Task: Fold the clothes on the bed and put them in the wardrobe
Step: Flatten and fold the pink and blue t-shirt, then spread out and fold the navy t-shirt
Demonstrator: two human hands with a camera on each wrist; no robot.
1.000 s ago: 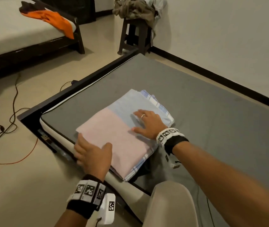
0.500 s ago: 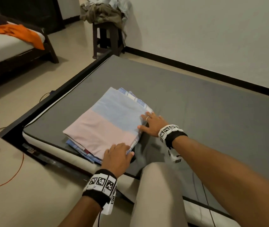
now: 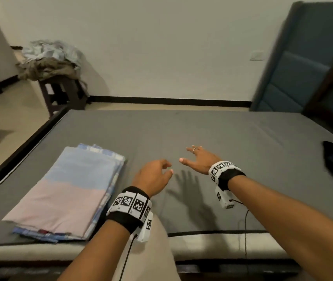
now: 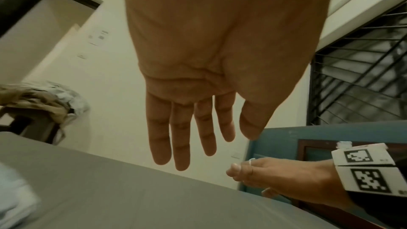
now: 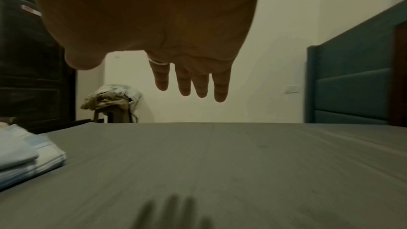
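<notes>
Grey-sheeted bed [image 3: 202,128] carries a folded pink-and-blue cloth stack [image 3: 68,191] at its near left, apart from both hands; left hand [image 3: 153,177] and right hand [image 3: 200,159] hover empty, fingers [image 4: 160,137] loosely spread. No readable writing.

dim indoor light | hand shadows on bed [image 3: 222,128] | motion blur at edges | wide-angle bending

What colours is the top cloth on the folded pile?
The top cloth is pale pink on its near half and light blue on its far half; the head view shows it best.
</notes>
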